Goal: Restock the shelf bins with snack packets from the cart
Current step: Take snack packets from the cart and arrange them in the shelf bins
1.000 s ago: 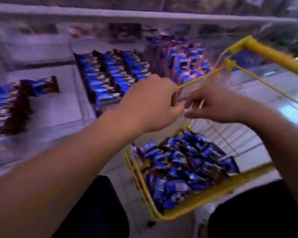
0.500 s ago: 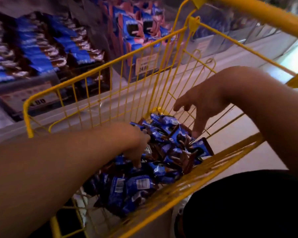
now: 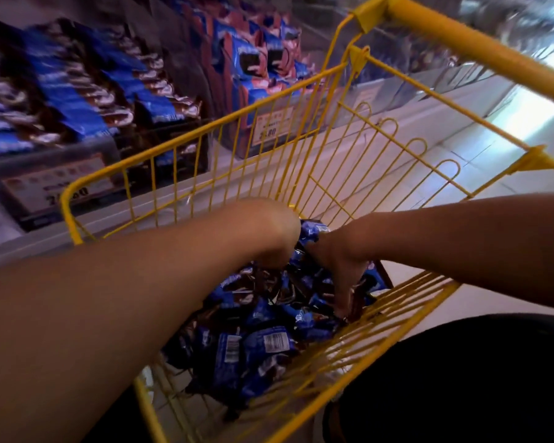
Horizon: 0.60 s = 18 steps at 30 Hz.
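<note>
Both hands have gone deeper into the yellow cart (image 3: 205, 139). The left hand (image 3: 275, 241) and right hand (image 3: 339, 260) dig among blue snack packets (image 3: 256, 343); I cannot tell whether their fingers are together.

A single head-worn view is given, aimed forward and steeply down from close above into the yellow cart (image 3: 205, 148); shelf bins (image 3: 61, 174) are seen far left.
</note>
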Available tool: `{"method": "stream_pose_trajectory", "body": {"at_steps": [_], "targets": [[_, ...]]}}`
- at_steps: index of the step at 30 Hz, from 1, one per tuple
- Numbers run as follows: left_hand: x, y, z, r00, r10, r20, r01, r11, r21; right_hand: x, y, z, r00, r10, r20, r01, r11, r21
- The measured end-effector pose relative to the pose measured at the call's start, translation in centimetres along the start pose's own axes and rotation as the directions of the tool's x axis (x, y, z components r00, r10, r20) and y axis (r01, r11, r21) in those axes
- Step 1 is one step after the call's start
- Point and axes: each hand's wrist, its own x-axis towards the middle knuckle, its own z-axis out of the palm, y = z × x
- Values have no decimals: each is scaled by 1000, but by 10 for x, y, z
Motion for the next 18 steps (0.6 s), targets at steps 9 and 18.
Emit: {"method": "stream_pose_trajectory", "body": {"at_steps": [9,18], "targets": [[-12,-43,-15,990,117,81,-47,808,-587,3,1,-2,997,-50,63,49,999,17],[-39,-71,-21,991,132,-8,-96,676,-731,-10,3,-15,991,-130,6,125,961,248]]}}
